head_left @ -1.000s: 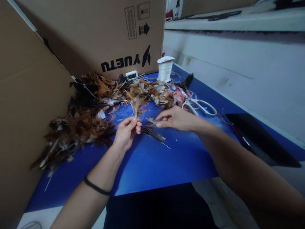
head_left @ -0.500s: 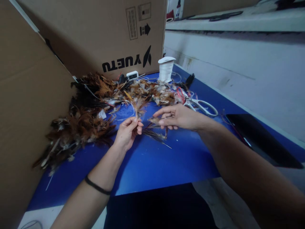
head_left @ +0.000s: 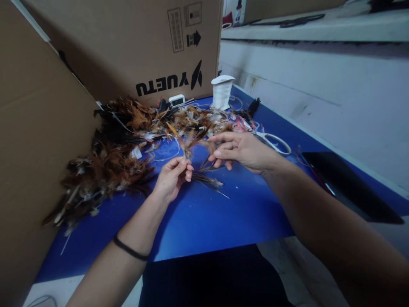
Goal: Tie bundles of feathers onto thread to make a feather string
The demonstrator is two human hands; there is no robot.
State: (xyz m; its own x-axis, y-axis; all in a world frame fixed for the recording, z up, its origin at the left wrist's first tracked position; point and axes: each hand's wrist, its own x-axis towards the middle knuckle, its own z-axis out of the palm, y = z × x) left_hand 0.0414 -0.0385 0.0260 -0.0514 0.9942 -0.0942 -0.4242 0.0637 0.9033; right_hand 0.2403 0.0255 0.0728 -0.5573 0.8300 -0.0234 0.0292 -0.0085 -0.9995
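My left hand [head_left: 171, 177] pinches the stems of a small bunch of brown feathers [head_left: 188, 143] that fans upward above the blue table [head_left: 207, 217]. Beside it, my right hand [head_left: 238, 150] pinches a single feather [head_left: 209, 147] between thumb and fingers, bringing its tip against the bunch. A few dark loose feathers [head_left: 207, 181] lie flat on the table just under both hands. A large heap of brown and black feathers [head_left: 111, 157] spreads to the left and behind.
White-handled scissors [head_left: 275, 144] lie right of my right hand. A white spool [head_left: 221, 91] and a small white device [head_left: 176, 100] stand by a cardboard box [head_left: 143, 47]. A cardboard wall [head_left: 35, 128] closes the left side. A black tray [head_left: 348, 187] sits at right.
My right hand lifted a feather off the table and carried it up and left to the bunch in my left hand. The left hand stayed almost still.
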